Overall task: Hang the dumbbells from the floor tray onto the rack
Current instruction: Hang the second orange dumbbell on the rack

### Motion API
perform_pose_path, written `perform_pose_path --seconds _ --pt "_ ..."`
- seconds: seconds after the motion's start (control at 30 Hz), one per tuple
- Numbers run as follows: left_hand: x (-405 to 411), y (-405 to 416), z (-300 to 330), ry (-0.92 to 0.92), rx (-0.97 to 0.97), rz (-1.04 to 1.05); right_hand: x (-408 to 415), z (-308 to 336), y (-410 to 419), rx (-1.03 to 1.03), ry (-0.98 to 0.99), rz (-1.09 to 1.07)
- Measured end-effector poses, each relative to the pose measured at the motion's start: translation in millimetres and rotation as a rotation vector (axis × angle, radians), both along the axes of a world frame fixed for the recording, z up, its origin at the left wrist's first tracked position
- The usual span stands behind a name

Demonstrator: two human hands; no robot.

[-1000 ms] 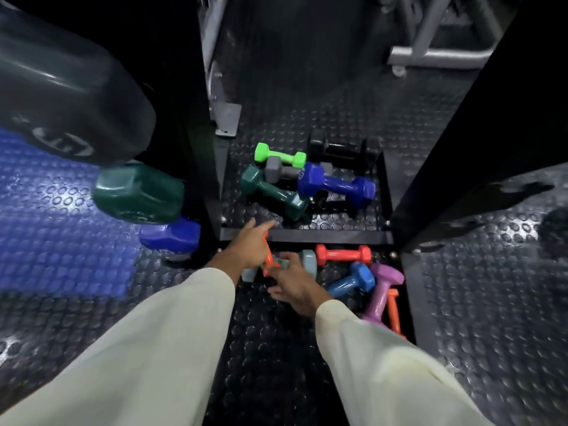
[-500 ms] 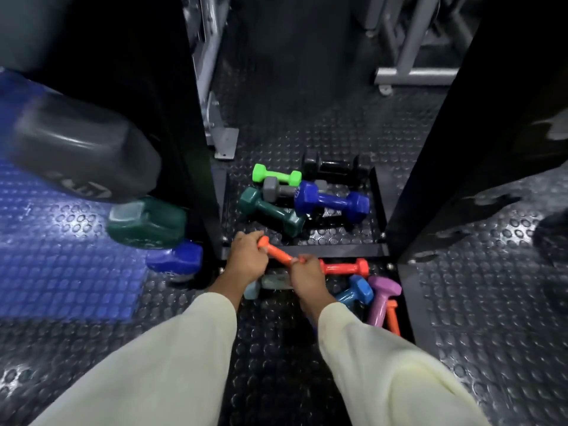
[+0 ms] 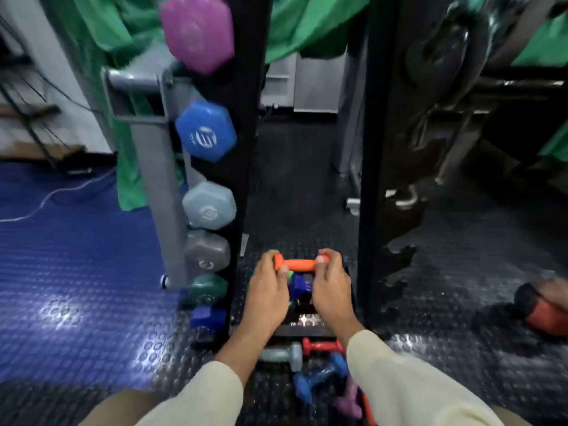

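Observation:
A small orange dumbbell (image 3: 296, 263) is held level in the air between the two black uprights of the rack (image 3: 246, 179). My left hand (image 3: 266, 292) grips its left end and my right hand (image 3: 330, 290) grips its right end. Below my wrists, the floor tray (image 3: 302, 332) holds a pale grey-blue dumbbell (image 3: 284, 355), a red one (image 3: 321, 345), a blue one (image 3: 319, 376) and a purple one (image 3: 349, 401). More dumbbells in the tray's far part are mostly hidden behind my hands.
Several dumbbell ends hang on the left upright: pink (image 3: 198, 32), blue (image 3: 206, 132), pale blue (image 3: 209, 206), grey (image 3: 207, 252), green (image 3: 209, 289). The right upright (image 3: 378, 179) shows notched hooks. A blue mat (image 3: 61, 272) lies left; an orange-black object (image 3: 544, 309) lies right.
Both hands have lifted the orange dumbbell out of the tray and turned it level. My view has tilted up, bringing the rack's upper part into sight.

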State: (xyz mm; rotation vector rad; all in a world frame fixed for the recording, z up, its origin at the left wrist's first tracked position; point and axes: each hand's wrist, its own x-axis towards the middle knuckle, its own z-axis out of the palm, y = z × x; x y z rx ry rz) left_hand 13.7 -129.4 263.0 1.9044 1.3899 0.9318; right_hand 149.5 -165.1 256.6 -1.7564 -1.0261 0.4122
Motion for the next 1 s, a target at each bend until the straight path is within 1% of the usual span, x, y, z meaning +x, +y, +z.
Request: perform_pose_path --seconds 0.1,0.27,0.37,0.43,0.53,0.6,0.8,0.9,1.0 --pt "-2 -13 57 -0.030 0.163 -0.011 0 59 -11 0.127 -0.084 0.026" --pt "-7 -23 157 -0.081 0.458 0.039 -11 166 -19 0.306 -0.095 0.038" --pt "-16 -25 217 -0.124 0.581 0.046 -17 226 -19 0.401 -0.105 0.076" --pt "-27 -20 258 -0.111 0.664 0.044 -19 265 -19 0.462 -0.128 0.118" --pt "-46 -8 318 -0.042 0.798 0.026 -20 327 -19 0.553 -0.163 0.171" --pt "-59 0 359 -0.033 0.836 0.035 -21 366 -17 0.597 -0.190 0.212" --pt "-89 24 470 -0.150 0.925 0.047 -35 466 -6 0.696 -0.179 0.412" --pt "-92 43 512 -0.233 0.895 0.079 -38 508 0 0.700 -0.183 0.537" --pt "-87 69 544 -0.334 0.808 0.095 -36 539 9 0.662 -0.190 0.640"
